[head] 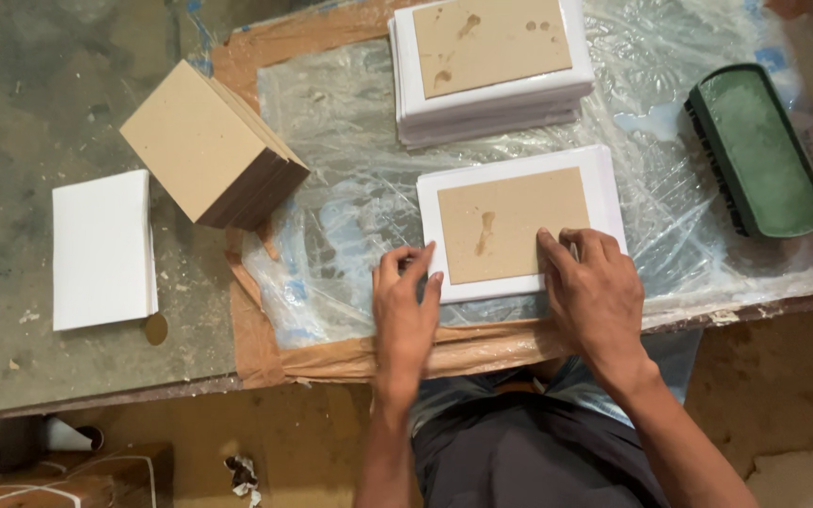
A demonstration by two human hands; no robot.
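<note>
Brown board (pixel 512 230) lies flat, centred on a white sheet (pixel 604 188), which sits on the plastic film (pixel 350 179) covering the tabletop (pixel 39 85). Board's long axis runs left-right across the view, tilted slightly: right end sits a bit further from the person than the left. The white sheet has the same orientation and shows as a border all round the board.

Left hand (pixel 405 306): fingers extended, flat, tips pressing the white sheet's near-left corner, just beside the board's left edge. Not gripping anything.
Right hand (pixel 595 287): fingers spread, flat, tips on the board's near-right corner and the sheet margin. Pressing down, nothing clenched.

Relative to the board:
- Directly beyond it: stack of finished pieces (pixel 491 71), white with a stained brown board on top, same long-axis direction.
- Far right: green brush (pixel 759 150), long axis running away from the person, well apart.
- Left: tilted stack of bare brown boards (pixel 204 141), at the film's edge.
- Further left: pile of white sheets (pixel 103 249) on bare tabletop.

Board has a darker smear near its centre.
</note>
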